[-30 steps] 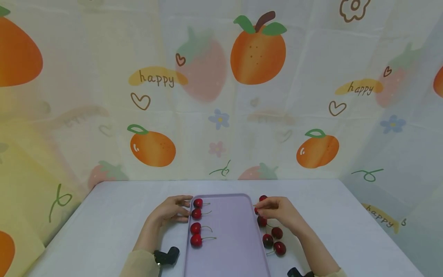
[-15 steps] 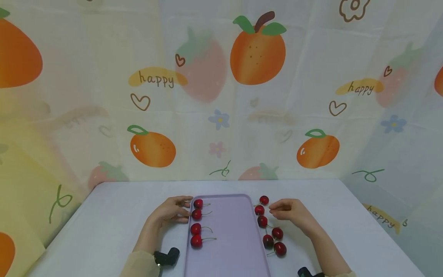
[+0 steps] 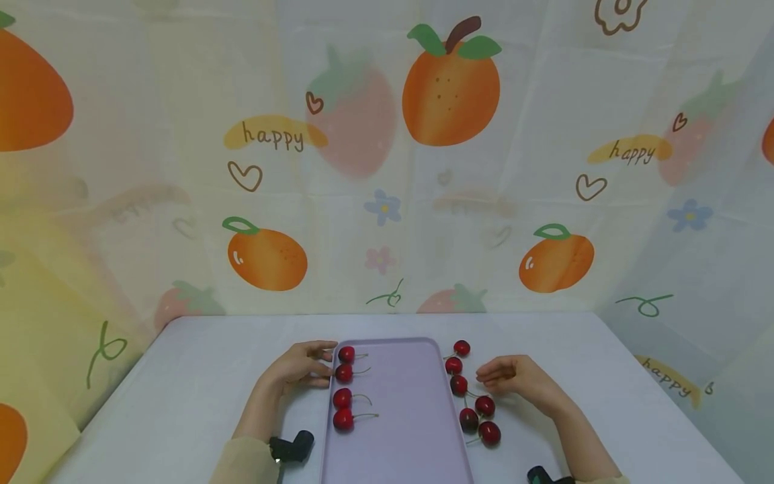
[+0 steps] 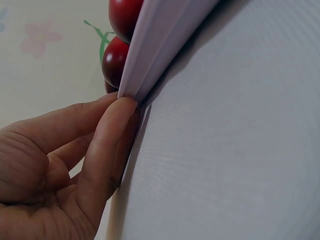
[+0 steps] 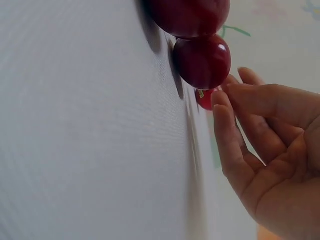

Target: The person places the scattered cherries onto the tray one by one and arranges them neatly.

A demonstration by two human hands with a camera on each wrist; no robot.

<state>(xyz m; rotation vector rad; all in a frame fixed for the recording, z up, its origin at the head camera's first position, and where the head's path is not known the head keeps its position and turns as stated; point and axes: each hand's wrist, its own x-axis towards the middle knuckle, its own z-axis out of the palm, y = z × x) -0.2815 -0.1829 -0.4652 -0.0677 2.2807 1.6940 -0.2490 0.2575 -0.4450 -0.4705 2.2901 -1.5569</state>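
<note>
A lilac tray (image 3: 399,403) lies on the white table, with a column of red cherries (image 3: 343,420) along its left side, stems pointing right. My left hand (image 3: 296,366) touches the tray's left edge near the far corner; in the left wrist view, the fingertips of that hand (image 4: 65,165) meet the outer wall below two cherries (image 4: 116,62). Several dark red cherries (image 3: 484,406) lie on the table along the tray's right edge. To the right of them is my right hand (image 3: 523,382), fingers loosely bent and holding nothing. Cherries (image 5: 204,62) appear beyond its fingertips in the right wrist view.
The white table (image 3: 635,417) reaches back to a fruit-printed cloth (image 3: 447,222) hanging behind it. Black wrist devices (image 3: 293,447) sit by both sleeves. The tray's near end is cut off by the frame.
My right hand has drawn away from the cherries at the tray's right edge, moving right and slightly nearer. The left hand and tray stay as they were.
</note>
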